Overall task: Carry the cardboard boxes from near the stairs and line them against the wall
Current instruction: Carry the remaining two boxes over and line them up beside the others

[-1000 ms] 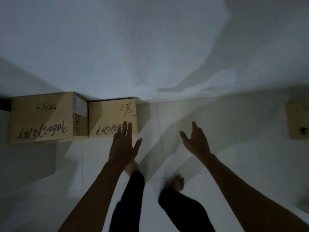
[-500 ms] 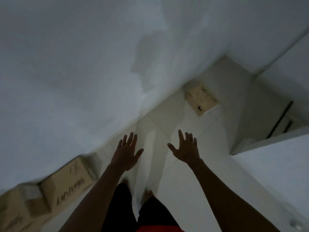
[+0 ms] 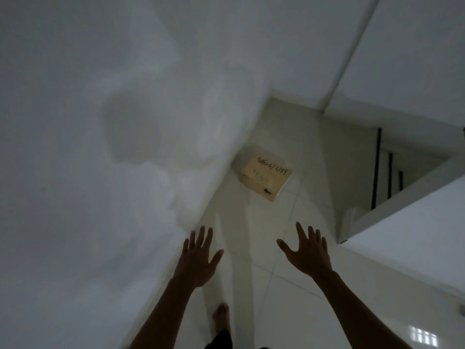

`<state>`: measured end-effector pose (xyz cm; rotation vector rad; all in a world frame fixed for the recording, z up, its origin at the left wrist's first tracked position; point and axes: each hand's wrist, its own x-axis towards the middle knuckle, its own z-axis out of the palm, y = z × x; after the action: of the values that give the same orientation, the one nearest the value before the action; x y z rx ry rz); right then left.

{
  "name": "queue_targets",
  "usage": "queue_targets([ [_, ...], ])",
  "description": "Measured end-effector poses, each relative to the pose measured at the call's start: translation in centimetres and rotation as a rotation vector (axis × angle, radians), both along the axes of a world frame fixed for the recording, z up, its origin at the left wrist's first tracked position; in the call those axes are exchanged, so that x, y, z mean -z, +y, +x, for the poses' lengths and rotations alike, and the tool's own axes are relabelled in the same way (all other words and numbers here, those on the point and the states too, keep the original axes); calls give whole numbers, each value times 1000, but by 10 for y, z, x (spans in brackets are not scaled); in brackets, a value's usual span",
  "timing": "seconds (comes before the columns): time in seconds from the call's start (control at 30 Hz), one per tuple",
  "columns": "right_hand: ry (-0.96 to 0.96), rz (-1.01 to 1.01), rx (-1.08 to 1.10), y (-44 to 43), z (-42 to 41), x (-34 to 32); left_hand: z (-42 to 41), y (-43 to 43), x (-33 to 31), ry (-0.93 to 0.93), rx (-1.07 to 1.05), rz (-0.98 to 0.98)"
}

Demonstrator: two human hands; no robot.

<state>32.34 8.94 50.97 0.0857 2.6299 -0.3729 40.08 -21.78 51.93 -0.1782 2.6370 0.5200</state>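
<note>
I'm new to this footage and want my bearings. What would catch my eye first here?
Two bare hands, the left hand and the right hand, reach forward with open, empty, spread fingers over the white tiled floor. Ahead lies a tan cardboard box with black handwriting, on the floor against the white wall. Black stair railing bars show at the far right.

Cardboard box [image 3: 264, 175] — handwriting, illegible

Beside the matt cardboard box [image 3: 264, 175], scrawled with dark marker, glossy white tiles [image 3: 289, 217] are seen below a matt, blotchy painted wall [image 3: 100, 122].
</note>
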Motion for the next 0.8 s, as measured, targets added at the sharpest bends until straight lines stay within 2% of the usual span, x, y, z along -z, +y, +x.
queue_targets([
  [0.17,-1,-42,122,4,-71,10,-97,-4,12,-102,61,-15],
  [0.3,-29,-59,168,9,-145,24,-186,11,29,-113,108,2],
  [0.53,-128,-126,256,21,-276,78,-337,58,76,-178,59,68],
  [0.67,-174,-167,323,30,-350,121,-416,76,120,-204,56,104],
  [0.8,-210,-195,405,31,-424,193,-500,76,195,-259,10,89],
])
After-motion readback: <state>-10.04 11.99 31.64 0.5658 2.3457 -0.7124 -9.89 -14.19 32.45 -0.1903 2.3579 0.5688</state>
